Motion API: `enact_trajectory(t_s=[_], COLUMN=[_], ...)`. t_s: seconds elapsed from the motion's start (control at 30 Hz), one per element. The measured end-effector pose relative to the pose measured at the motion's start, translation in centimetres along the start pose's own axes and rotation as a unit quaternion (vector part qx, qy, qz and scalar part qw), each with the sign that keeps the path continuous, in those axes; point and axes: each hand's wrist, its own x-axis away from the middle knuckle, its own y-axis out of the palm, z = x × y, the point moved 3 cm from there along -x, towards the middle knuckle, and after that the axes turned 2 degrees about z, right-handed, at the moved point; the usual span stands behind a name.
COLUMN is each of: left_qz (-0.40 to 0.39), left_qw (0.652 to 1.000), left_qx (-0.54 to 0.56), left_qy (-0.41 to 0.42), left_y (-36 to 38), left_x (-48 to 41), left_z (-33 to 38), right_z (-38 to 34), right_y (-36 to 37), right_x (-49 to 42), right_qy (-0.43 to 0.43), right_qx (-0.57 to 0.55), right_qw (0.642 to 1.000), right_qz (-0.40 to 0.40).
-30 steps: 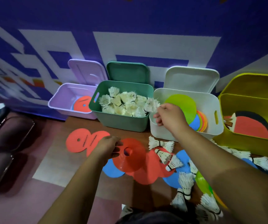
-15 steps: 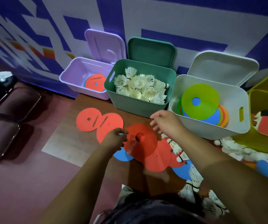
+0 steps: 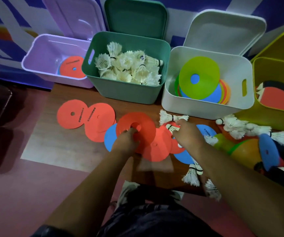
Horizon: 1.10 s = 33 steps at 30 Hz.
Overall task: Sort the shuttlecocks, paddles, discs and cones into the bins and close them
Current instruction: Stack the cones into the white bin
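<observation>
1. Right hand (image 3: 187, 134) swung away from green bin (image 3: 129, 94) at 12 o'clock, where a shuttlecock was being dropped a second ago. Now down on the floor pile, just past centre toward 3 o'clock.
2. Fingers curled over a loose shuttlecock (image 3: 172, 128). Can't tell if pinched or only touched.
3. Still gripping red cone (image 3: 146, 127) with left hand (image 3: 125, 141), fingertips at the centre hole. Cone in the same spot on the flat red discs (image 3: 86, 117), near centre.
4. Reads as one more shuttlecock binned and the next pick starting. Judged mid-sort.
5. Left on the floor: more shuttlecocks (image 3: 237, 125) from 3 to 5 o'clock, red and blue discs toward 9 o'clock.
6. Purple bin (image 3: 69, 82) at 10 o'clock holding a red disc. White bin (image 3: 197, 106) at 1 o'clock with a green cone (image 3: 201, 71) on top. Yellow bin (image 3: 274, 71) at 2 o'clock with paddles (image 3: 278, 98).
7. All four lids up, closing not begun.
</observation>
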Motion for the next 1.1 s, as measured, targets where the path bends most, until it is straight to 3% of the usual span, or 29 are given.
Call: enact_trajectory(t_s=[0.13, 0.43, 0.7, 0.87, 0.97, 1.03, 1.1], left_qz=[0.026, 0.077, 0.015, -0.032, -0.099, -0.12, -0.106], left_qw=[1.0, 0.996, 0.978, 0.944, 0.901, 0.878, 0.876], left_qx=[-0.004, 0.042, 0.174, 0.275, 0.368, 0.424, 0.454], left_qy=[0.006, 0.036, 0.115, 0.18, 0.207, 0.188, 0.12], left_y=[-0.1, -2.3, -6.6, -10.0, -10.9, -10.8, -10.1], left_x=[-0.2, 1.3, 3.8, 5.5, 4.7, 3.1, 0.9], left_z=[-0.2, 0.4, 6.4, 15.5, 21.1, 24.7, 27.1], right_z=[1.2, 2.2, 1.9, 3.4, 5.1, 6.1, 6.8], right_y=[1.5, 2.0, -0.7, -3.8, -6.0, -7.4, -8.7], right_x=[-0.1, -0.8, 0.9, 1.9, 2.4, 2.9, 3.4], right_qy=[0.001, 0.006, 0.01, -0.013, -0.02, -0.008, -0.003], right_qx=[0.069, 0.163, 0.041, -0.057, -0.061, -0.074, -0.086], right_qw=[0.997, 0.986, 0.998, 0.997, 0.996, 0.994, 0.992], right_qz=[-0.021, 0.024, 0.036, 0.053, 0.062, 0.08, 0.095])
